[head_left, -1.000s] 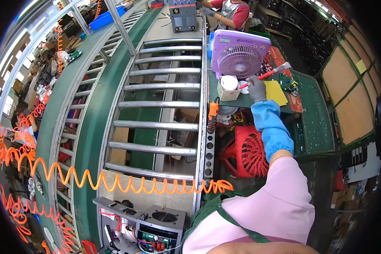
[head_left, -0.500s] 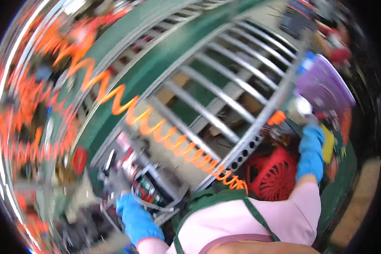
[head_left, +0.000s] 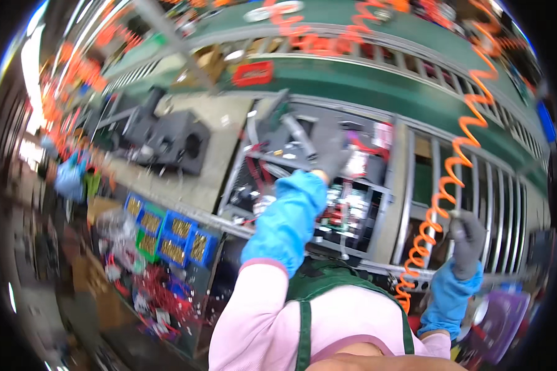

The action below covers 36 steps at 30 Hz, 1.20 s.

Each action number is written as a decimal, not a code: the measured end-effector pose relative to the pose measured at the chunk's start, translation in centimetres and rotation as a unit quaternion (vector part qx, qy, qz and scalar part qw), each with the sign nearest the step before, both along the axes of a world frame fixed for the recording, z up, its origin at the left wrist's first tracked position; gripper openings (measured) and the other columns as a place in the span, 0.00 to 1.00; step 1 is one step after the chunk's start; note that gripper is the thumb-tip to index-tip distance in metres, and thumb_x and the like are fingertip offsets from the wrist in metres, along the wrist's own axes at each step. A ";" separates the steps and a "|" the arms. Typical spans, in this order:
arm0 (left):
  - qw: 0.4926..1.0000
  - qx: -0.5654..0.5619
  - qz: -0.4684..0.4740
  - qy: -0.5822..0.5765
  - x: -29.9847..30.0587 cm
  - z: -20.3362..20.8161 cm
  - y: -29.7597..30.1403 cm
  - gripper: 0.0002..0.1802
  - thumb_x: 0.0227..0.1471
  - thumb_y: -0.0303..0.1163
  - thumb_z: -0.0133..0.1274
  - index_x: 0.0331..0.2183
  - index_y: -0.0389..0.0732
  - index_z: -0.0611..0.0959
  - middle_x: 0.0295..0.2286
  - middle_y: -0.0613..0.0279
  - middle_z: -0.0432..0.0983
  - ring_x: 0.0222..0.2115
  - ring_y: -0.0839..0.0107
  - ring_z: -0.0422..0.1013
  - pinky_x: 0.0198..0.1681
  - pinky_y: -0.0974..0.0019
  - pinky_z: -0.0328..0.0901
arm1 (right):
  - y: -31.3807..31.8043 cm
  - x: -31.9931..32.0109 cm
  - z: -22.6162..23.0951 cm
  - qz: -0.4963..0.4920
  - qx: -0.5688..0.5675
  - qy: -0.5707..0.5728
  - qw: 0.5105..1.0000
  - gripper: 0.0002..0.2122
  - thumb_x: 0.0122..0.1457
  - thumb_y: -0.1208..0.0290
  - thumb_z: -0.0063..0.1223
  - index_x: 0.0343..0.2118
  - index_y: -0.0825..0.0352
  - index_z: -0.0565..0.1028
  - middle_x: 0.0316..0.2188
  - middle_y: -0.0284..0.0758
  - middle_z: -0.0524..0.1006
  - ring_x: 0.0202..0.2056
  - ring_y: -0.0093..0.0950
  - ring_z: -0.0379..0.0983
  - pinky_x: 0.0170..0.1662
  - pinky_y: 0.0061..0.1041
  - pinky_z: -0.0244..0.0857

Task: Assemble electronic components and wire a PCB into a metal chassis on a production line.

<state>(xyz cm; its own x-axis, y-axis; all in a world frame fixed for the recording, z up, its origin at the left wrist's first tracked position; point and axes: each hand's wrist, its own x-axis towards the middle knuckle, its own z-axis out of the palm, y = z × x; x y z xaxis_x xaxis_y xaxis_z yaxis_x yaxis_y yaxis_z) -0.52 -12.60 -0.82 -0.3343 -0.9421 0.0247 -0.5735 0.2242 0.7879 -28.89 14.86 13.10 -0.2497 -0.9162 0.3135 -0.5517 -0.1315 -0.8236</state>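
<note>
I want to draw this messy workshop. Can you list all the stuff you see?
Open device: one, black with wires inside, centre.
Coiled hose: one, orange, right.
Rollers: several, silver, right.
Belt: one, green, top.
Speaker boxes: two or so, black, upper left.
Trays: several, blue and green, left.
Fan: one, purple, lower right.
Left hand: grey glove, blue sleeve, on the device.
Right hand: grey glove, by the hose.
</note>
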 end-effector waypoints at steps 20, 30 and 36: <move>0.578 0.257 0.717 -0.293 54.6 -8.0 31.7 0.19 0.44 0.35 0.54 0.39 0.37 0.75 0.38 0.45 0.74 0.42 0.48 0.71 0.46 0.52 0.66 | -18.5 31.7 -1.5 0.333 0.086 0.250 0.905 0.07 0.53 0.78 0.54 0.35 0.69 0.76 0.26 0.41 0.76 0.27 0.36 0.74 0.31 0.30 0.65; 0.617 0.309 0.687 -0.228 57.8 -10.4 34.4 0.23 0.41 0.42 0.60 0.36 0.35 0.76 0.36 0.43 0.77 0.39 0.47 0.73 0.43 0.53 0.66 | -21.3 36.0 -1.3 0.367 0.059 0.274 0.887 0.07 0.50 0.78 0.55 0.34 0.68 0.76 0.24 0.41 0.75 0.27 0.38 0.73 0.31 0.33 0.65; 0.581 0.253 0.736 -0.240 57.7 -11.2 35.6 0.27 0.42 0.39 0.60 0.42 0.35 0.73 0.36 0.43 0.77 0.39 0.46 0.73 0.43 0.52 0.67 | -22.0 37.2 -0.5 0.395 0.055 0.293 0.869 0.07 0.50 0.79 0.55 0.33 0.68 0.76 0.22 0.41 0.74 0.24 0.38 0.72 0.28 0.32 0.64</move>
<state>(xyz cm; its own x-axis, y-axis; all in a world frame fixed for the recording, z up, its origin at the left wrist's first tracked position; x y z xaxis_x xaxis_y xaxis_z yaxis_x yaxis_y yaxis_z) 57.22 22.96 -11.97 0.9877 -0.0624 -0.1435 -0.0313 -0.9773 0.2094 8.33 -7.13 12.62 0.6439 -0.7616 0.0733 -0.6543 -0.5978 -0.4631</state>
